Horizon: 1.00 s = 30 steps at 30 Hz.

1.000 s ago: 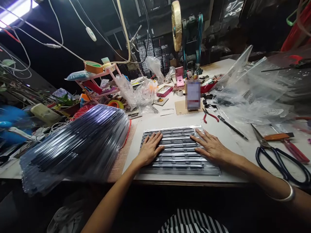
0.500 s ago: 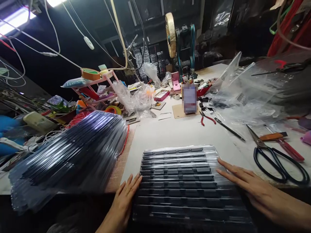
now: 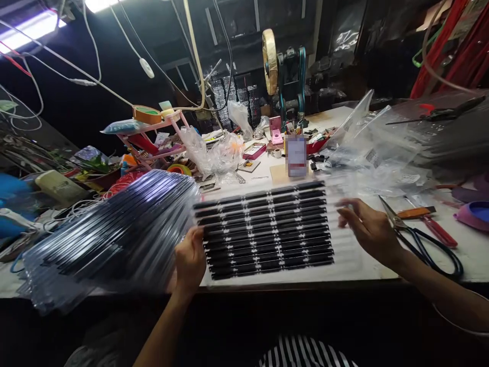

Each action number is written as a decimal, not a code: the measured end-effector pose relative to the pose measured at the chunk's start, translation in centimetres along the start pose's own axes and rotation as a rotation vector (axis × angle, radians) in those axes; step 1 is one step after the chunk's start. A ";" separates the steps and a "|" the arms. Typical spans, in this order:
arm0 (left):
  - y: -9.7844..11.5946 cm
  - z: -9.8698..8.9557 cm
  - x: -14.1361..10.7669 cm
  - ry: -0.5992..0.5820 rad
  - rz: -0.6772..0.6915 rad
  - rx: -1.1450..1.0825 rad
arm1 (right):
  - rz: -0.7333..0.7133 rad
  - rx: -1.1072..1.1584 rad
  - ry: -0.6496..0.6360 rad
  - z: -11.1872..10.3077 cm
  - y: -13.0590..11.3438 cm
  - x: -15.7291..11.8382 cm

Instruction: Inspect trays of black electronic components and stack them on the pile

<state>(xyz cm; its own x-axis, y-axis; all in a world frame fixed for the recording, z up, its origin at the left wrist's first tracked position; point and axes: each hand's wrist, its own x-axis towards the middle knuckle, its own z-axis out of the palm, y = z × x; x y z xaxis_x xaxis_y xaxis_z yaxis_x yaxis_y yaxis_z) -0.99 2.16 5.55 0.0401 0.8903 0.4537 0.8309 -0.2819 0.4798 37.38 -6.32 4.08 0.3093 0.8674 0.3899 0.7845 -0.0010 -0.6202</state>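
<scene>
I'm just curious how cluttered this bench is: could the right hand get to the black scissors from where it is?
Probably yes. The right hand holds the right edge of the clear tray, and the scissors lie flat on the table just to its right, with nothing between them. It would have to let go of the tray first.

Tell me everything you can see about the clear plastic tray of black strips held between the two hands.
The clear plastic tray is a flat, glossy rectangular sheet carrying about a dozen horizontal rows of narrow black strips, each row broken by small pale marks. It is lifted and tilted above the white tabletop. The left hand grips its left edge; the right hand is at its transparent right margin, blurred. Its left end meets the big stack of similar trays.
</scene>
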 end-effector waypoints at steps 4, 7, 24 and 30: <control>-0.1 3.1 2.2 -0.206 -0.099 0.123 | 0.132 -0.185 -0.348 2.8 -0.7 1.7; -1.0 5.4 2.0 -0.289 -0.161 0.181 | 0.150 -0.318 -0.390 4.9 0.1 1.8; -4.4 4.8 -1.8 -0.266 -0.141 -0.239 | -0.017 -0.278 -0.198 7.6 1.2 -1.3; -5.4 3.9 -2.5 -0.342 -0.067 -0.358 | 0.266 0.209 -0.211 7.1 0.8 -1.3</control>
<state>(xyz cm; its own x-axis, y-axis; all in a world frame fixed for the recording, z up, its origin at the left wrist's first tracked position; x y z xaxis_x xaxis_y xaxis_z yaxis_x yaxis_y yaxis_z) -3.43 2.81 -1.10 0.2222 0.9601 0.1696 0.5975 -0.2715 0.7545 33.78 -3.93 -1.73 0.3529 0.9336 0.0621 0.5589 -0.1571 -0.8142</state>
